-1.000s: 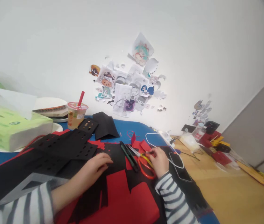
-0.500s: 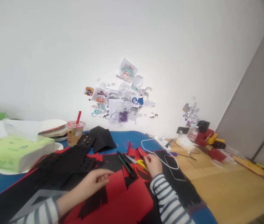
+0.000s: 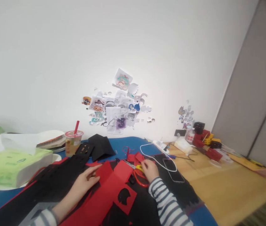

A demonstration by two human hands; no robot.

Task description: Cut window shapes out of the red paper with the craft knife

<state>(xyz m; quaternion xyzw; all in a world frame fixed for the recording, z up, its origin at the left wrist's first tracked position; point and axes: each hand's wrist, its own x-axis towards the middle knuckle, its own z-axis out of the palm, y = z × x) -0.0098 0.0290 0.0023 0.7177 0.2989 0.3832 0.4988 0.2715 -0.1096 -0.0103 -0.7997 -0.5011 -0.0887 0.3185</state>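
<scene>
A large red paper sheet [image 3: 92, 204], with folded flaps, lies in front of me over black paper. My left hand [image 3: 85, 180] pinches its upper left flap between thumb and fingers. A square red flap with a dark cutout [image 3: 124, 196] shows at its right. My right hand [image 3: 150, 169] is closed, its fingertips at a small red paper piece [image 3: 138, 156] beside the scissors. The scissors [image 3: 140, 178] have orange and yellow handles and lie partly under the right hand. Part of the dark utility knife seen earlier is hidden under the red paper.
Black punched card pieces [image 3: 59, 175] lie at left, near a green tissue pack [image 3: 17, 166] and a drink cup with a red straw [image 3: 73, 142]. A phone [image 3: 174, 171], a white cable [image 3: 156, 155] and a power strip [image 3: 160, 146] are at right.
The red sheet has shifted and been raised by my left hand, now covering much of the dark knife; a flap with a cutout shows. My right hand stays near the scissors.
</scene>
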